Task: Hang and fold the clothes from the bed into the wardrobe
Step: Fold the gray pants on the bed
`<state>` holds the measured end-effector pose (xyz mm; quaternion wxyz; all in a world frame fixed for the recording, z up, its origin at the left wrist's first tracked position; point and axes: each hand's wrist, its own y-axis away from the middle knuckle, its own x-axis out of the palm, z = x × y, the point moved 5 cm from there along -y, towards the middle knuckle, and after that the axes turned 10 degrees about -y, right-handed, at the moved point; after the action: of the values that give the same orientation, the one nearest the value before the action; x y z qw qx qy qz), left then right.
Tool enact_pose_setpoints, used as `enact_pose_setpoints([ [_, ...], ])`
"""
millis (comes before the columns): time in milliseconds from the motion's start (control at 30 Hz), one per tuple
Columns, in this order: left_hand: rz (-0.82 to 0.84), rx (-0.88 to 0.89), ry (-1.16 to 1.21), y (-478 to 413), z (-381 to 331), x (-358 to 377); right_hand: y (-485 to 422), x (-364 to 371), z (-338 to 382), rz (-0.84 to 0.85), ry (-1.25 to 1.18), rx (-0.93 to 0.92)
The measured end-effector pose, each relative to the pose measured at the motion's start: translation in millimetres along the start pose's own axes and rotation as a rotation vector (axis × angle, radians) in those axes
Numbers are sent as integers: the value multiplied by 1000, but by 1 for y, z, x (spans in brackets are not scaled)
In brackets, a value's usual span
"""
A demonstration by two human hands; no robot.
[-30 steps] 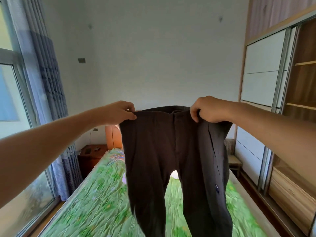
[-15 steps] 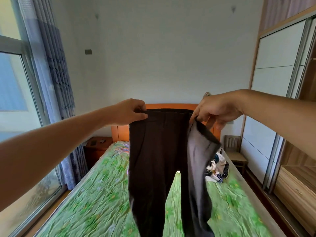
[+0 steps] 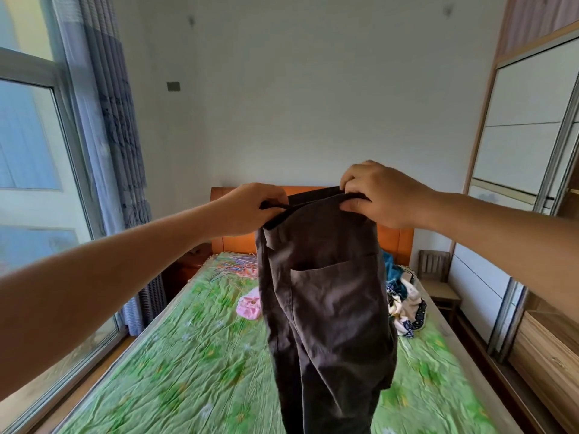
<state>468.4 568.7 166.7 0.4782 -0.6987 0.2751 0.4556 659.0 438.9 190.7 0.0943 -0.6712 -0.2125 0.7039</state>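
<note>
the left hand (image 3: 250, 208) curls round one end of the waistband, and the dark trousers (image 3: 326, 292) hang from it in the air over the green bed (image 3: 188, 355), legs doubled together, likely so their own weight smooths them for a lengthwise fold. a pink garment (image 3: 249, 305) lies on the bed just left of them. the right hand (image 3: 382, 195) pinches the waistband's other end, keeping both layers level. right of it a patterned heap of clothes (image 3: 405, 305) lies on the bed; the wardrobe (image 3: 532, 136) stands at the right edge, well apart.
</note>
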Motion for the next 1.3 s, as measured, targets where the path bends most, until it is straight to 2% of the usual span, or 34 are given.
enact_pose_setpoints([
  [167, 156, -150, 256, -3, 0, 8, -1, 6, -5, -10, 0, 78],
  [400, 367, -173, 332, -3, -11, 8, -1, 11, -5, -1, -16, 116],
  [600, 464, -191, 300, -4, -13, 1, 2, 12, -7, -49, -20, 84],
  [800, 571, -178, 450, 4, -6, 3, 7, 11, -15, -84, -64, 56],
  [933, 634, -226, 631, 5, 1, 2, 8, 10, -15, -95, -75, 45],
  [1000, 654, -235, 587, 4, 2, 5, 9, 11, -13, -73, -78, 42],
  [1067, 645, -223, 412, 2, 0, 11, 11, 13, -7, -34, -120, 41],
  [1200, 453, -182, 25, -5, -4, 11, 14, 16, 2, 42, -139, 75],
  [1300, 401, -122, -101, -8, -8, 3, 16, 25, -1, 268, 57, 193],
])
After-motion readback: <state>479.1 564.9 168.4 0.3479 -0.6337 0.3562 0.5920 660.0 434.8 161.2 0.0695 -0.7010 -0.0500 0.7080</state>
